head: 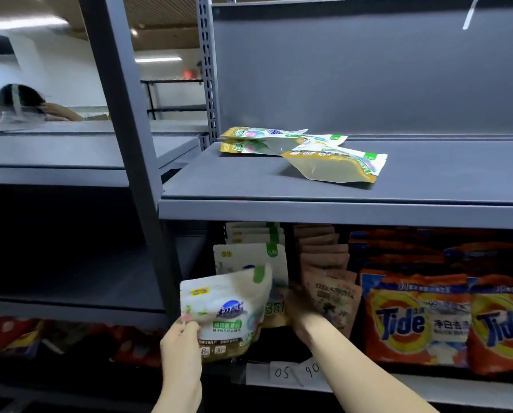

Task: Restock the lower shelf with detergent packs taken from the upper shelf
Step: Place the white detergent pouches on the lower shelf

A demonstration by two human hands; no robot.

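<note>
My left hand (180, 345) grips the lower left corner of a white and gold detergent pack (224, 311), held upright at the front of the lower shelf (368, 386). My right hand (298, 308) reaches into the shelf beside the row of matching white packs (250, 254); its fingers are partly hidden, so its grip is unclear. On the upper shelf (324, 204) lie three flat detergent packs: two stacked at the back left (258, 141) and one nearer the front (335, 165).
Brown pouches (326, 269) stand in a row right of the white packs, then orange Tide bags (416, 320). A grey upright post (136, 138) stands at the left. Paper labels (294, 372) hang on the lower shelf edge. A person's head shows far left (19, 102).
</note>
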